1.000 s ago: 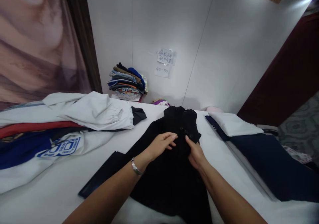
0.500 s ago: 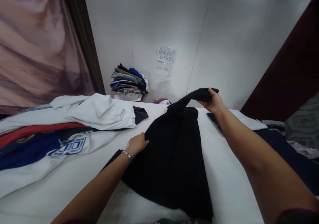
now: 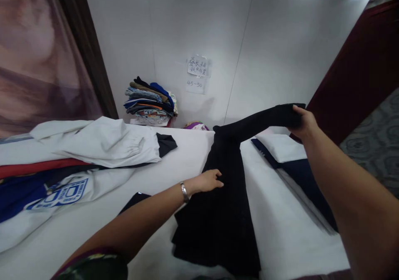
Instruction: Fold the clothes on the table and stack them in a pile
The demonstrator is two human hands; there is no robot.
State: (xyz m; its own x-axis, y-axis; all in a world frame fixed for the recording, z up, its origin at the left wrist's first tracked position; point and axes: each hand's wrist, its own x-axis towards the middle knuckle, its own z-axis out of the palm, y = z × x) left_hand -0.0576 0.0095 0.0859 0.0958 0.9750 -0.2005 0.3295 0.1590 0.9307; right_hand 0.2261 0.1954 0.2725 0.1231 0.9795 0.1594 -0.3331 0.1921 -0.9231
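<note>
A black garment (image 3: 230, 213) lies partly folded lengthwise on the white table, narrow at the top and wider toward me. My left hand (image 3: 209, 181), with a silver watch on its wrist, is closed in a pinch on the middle of the cloth. At the far right my right hand (image 3: 304, 124) grips the end of the garment's black sleeve (image 3: 262, 120). That sleeve is stretched out sideways, raised above the table. Beneath my left forearm a dark flat object (image 3: 137, 198) shows in part; its kind is unclear.
Several spread garments, among them a white jacket (image 3: 102, 143), lie on the left of the white table (image 3: 149, 217). Folded navy and white clothes (image 3: 296, 163) lie to the right. A stack of folded clothes (image 3: 151, 103) stands at the wall (image 3: 199, 18), beside paper notes (image 3: 197, 74).
My right hand has carried the sleeve farther right, straightening it. My left hand has moved right, drawing the garment's left side inward, so the garment is narrower. The view has turned slightly right.
</note>
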